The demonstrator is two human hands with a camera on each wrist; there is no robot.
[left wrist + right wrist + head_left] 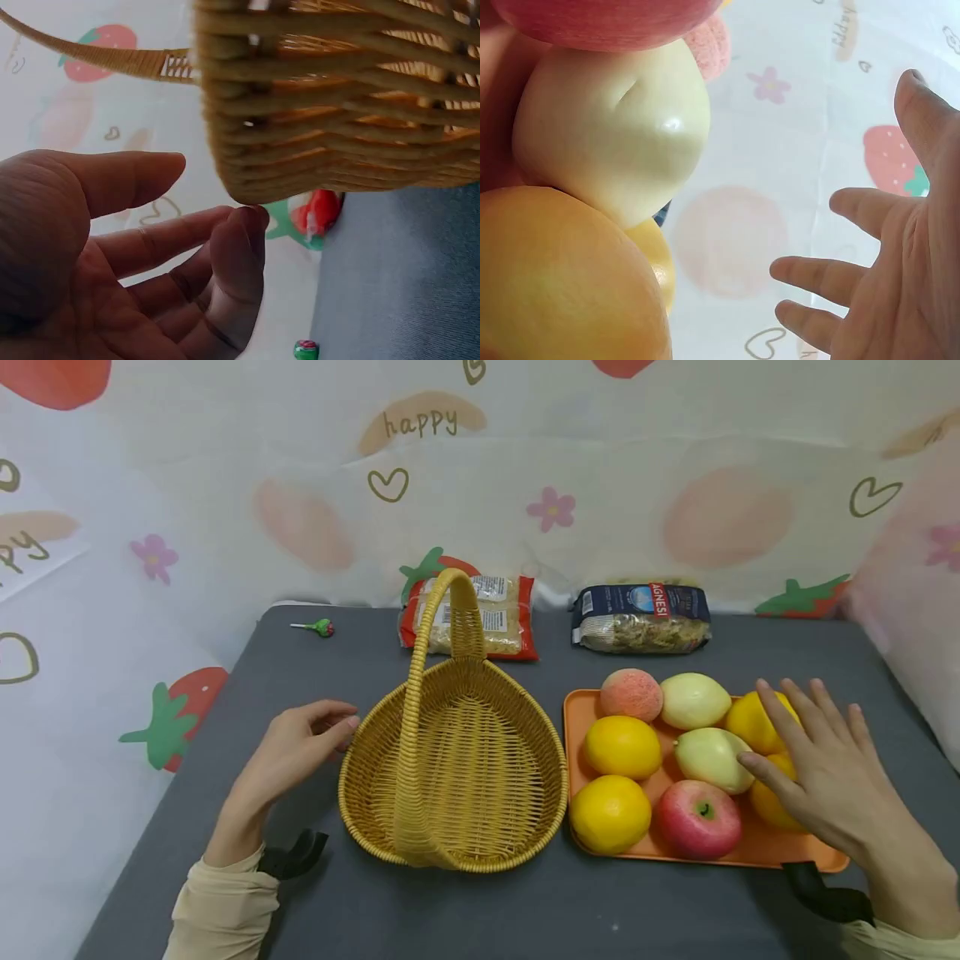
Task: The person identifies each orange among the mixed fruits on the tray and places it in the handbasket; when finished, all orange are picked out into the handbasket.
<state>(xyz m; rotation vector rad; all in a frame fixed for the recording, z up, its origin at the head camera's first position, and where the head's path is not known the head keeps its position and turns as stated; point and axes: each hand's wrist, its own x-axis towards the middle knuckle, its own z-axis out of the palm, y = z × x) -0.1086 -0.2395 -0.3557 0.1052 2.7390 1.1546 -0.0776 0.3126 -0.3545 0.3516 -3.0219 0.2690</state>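
A woven wicker basket [480,777] with a tall arched handle stands mid-table with nothing in it. At its left rim is my left hand [303,743], fingers loosely bent and thumb apart from them; in the left wrist view the fingertips [251,217] come right up to the basket's edge. My right hand [832,768] is spread over the right end of an orange tray [787,853], palm down and holding nothing. On the tray lie a red apple [699,820], a peach [632,695], two pale green fruits [695,701] and several yellow-orange fruits [622,747], some partly hidden by that hand.
Behind the basket lies a red-edged clear bag of dry food [510,618], overlapped by the handle. A dark-blue Agnesi pasta bag [641,617] sits behind the tray. A green-wrapped lollipop [324,627] is at the back left. A printed cloth [600,468] hangs behind the grey table.
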